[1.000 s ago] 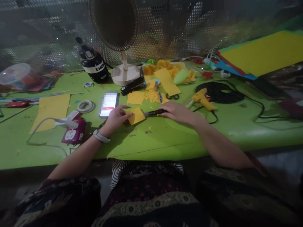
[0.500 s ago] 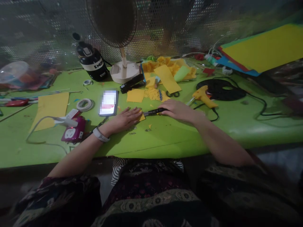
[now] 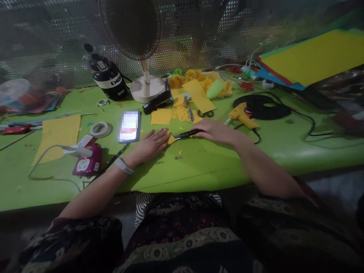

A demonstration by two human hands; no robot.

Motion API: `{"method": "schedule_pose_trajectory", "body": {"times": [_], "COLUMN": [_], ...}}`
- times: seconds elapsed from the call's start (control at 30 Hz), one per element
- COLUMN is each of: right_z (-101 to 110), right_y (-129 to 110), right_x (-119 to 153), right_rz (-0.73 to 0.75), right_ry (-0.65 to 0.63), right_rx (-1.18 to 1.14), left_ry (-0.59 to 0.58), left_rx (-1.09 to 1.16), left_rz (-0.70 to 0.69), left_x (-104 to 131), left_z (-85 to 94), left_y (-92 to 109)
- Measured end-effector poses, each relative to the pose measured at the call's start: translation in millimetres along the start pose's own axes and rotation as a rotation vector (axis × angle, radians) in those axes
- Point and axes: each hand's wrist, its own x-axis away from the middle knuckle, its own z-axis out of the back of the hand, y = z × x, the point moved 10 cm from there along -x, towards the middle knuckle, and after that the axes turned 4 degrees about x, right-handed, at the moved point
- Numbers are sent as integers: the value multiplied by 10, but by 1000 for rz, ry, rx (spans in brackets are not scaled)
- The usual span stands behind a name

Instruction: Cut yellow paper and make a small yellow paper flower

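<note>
My left hand (image 3: pixel 150 146) lies flat, its fingertips pressing a small yellow paper piece (image 3: pixel 171 139) onto the green tabletop (image 3: pixel 199 167). Closed around a black utility knife (image 3: pixel 188 134), my right hand (image 3: pixel 216 131) rests at the other side of that paper. The knife's metal blade end points left and meets the paper's edge; exactly where the tip touches I cannot tell. Yellow scraps (image 3: pixel 180 153) are scattered just in front of the knife. Behind my hands lie a yellow paper rectangle (image 3: pixel 160 116) and fringed yellow paper (image 3: pixel 180 113).
A phone (image 3: pixel 129 127), a tape roll (image 3: pixel 100 129) and a purple power socket (image 3: pixel 88 161) lie to the left. At the back stand a fan (image 3: pixel 147 89), a black stapler (image 3: pixel 156 102) and a bottle (image 3: pixel 109 81). A yellow glue gun (image 3: pixel 245 115) with its cord is on the right.
The view has shifted slightly. The small paper under my left fingers appears turned a little, with a pointed corner toward the blade. Both hands keep nearly the same place and grip.
</note>
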Motion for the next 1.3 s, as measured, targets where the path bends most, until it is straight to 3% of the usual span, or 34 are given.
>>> {"method": "schedule_pose_trajectory", "body": {"times": [0.93, 1.3], "right_z": [-64, -69], "right_y": [20, 202], "right_x": [-67, -59], "right_rz": [89, -33], "right_ry": [-12, -15], "right_rx": [-42, -65], "left_ry": [-39, -16], "left_rx": [6, 46], "left_rz": [-20, -18], "left_x": [-2, -13], "left_z": [-3, 23], "left_y": [-59, -65]}}
